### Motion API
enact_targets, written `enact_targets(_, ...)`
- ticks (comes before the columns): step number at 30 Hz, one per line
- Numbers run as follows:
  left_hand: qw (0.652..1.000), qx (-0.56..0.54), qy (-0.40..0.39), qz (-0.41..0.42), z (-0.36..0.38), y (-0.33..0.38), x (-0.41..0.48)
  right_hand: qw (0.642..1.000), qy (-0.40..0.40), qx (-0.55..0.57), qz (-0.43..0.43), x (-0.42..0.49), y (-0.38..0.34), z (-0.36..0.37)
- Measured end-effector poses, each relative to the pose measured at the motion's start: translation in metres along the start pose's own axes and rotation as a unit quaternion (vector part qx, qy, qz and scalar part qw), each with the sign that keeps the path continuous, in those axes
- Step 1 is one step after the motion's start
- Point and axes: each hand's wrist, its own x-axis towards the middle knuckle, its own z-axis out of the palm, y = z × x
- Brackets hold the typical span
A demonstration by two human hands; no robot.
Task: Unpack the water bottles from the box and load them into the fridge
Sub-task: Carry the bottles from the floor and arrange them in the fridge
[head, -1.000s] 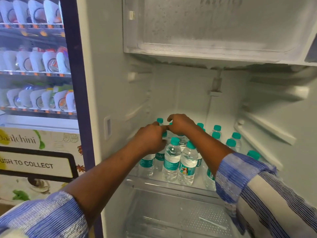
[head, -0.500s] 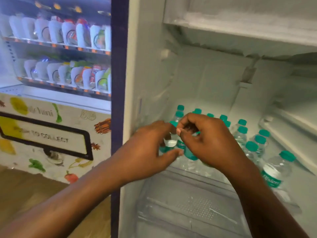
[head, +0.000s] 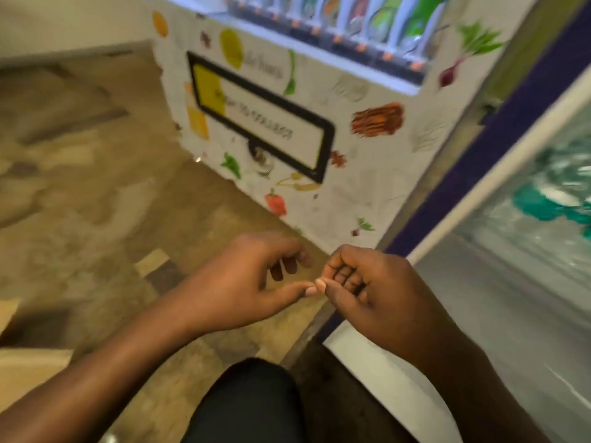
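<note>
My left hand [head: 243, 282] and my right hand [head: 377, 292] hover side by side over the floor, outside the fridge, thumbs nearly touching. Neither holds anything. The left hand's fingers are loosely curled and apart; the right hand's fingers are curled closed. The fridge [head: 473, 206] stands open at the right edge, its white frame running diagonally. Inside it, blurred water bottles with teal caps [head: 550, 203] show at the far right. Tan cardboard [head: 28, 369], possibly the box, pokes in at the lower left edge.
A vending machine [head: 358, 161] with vegetable drawings and a black-framed collection flap stands just left of the fridge. The brown mottled floor [head: 96, 193] spreads to the left. My knee in dark trousers [head: 249, 404] is at the bottom centre.
Both hands have come out of the fridge, away from the bottles on the shelf, and dropped low. The view has swung down and left toward the floor.
</note>
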Motion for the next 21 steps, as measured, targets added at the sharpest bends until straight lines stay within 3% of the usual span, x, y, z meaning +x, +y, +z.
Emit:
enact_targets(7, 0.971, -0.015, 0.004, -0.239, 0.042, -0.127, -0.117, 0.988, -0.149, -0.029, 0.011, 0.052, 0.014, 0.130)
enact_targets(11, 0.927, 0.029, -0.008, -0.373, 0.075, -0.192, -0.190, 0.976, -0.216, -0.010, 0.017, 0.068, 0.024, 0.199)
enact_targets(14, 0.873, 0.112, -0.030, -0.474, 0.099, -0.223, -0.238, 0.963, -0.269, 0.003, 0.013, 0.071, 0.031, 0.243)
enact_targets(18, 0.806, 0.258, -0.017, -0.533, 0.122, -0.246, -0.284, 0.942, -0.336, 0.004, 0.020, 0.068, 0.037, 0.285)
enact_targets(21, 0.796, 0.278, 0.012, -0.538, 0.132, -0.261, -0.297, 0.932, -0.361, 0.004, 0.024, 0.063, 0.040, 0.304)
